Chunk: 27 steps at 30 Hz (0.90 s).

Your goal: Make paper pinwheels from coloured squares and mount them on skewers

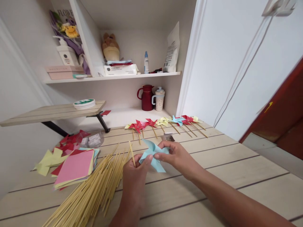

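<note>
My left hand (134, 176) and my right hand (176, 156) meet over the wooden table (224, 176), both gripping a light blue paper pinwheel (153, 155). My left hand also holds a thin wooden stick (132, 154) that rises beside the pinwheel's left edge. My right hand pinches the pinwheel's centre from the right. A heap of several bare wooden sticks (94, 192) lies just left of my left hand.
A stack of coloured paper squares (74, 168) lies at the left, with yellow and red cut pieces (56, 151) behind it. A row of finished pinwheels (165, 123) lies at the table's back. A small container (168, 136) stands behind my hands. Shelves, a red jug (146, 97) and a cup (159, 99) stand beyond.
</note>
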{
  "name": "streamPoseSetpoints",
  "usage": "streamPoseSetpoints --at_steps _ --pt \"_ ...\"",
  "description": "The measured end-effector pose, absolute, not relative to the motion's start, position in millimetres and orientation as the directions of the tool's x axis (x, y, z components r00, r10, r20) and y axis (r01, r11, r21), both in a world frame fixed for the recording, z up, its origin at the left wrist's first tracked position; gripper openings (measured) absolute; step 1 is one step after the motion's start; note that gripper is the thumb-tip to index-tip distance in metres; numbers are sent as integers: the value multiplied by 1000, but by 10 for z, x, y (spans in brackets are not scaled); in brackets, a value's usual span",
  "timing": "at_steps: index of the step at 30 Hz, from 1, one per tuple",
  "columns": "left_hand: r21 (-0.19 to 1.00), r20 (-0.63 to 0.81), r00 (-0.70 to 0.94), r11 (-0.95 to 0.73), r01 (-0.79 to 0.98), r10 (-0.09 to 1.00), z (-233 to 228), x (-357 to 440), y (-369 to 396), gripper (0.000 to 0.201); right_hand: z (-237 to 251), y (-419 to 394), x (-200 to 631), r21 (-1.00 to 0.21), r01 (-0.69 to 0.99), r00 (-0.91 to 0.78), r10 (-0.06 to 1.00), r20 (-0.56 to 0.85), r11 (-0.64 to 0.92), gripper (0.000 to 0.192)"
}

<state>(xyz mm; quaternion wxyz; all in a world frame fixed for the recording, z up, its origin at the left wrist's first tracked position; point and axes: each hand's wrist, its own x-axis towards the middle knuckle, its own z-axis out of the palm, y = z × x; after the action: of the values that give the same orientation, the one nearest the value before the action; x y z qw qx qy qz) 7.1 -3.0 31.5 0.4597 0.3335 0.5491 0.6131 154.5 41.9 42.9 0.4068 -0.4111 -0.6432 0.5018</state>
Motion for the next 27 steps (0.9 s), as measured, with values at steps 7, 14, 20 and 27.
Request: streamPoseSetpoints --at_steps 7,14,20,27 --pt "981 -79 -388 1 -195 918 263 91 -37 29 400 402 1496 -994 -71 -305 946 106 88 28" --pt "988 36 -415 -95 -122 909 224 109 -62 27 386 399 1502 -986 -61 -299 940 166 155 25" --pt "992 63 -426 -102 -70 903 284 107 -108 24 401 370 1501 -981 -67 -294 936 193 182 24" --pt "988 128 -452 -152 -19 883 316 115 -123 18 390 359 1503 -975 -21 -286 934 217 220 23"
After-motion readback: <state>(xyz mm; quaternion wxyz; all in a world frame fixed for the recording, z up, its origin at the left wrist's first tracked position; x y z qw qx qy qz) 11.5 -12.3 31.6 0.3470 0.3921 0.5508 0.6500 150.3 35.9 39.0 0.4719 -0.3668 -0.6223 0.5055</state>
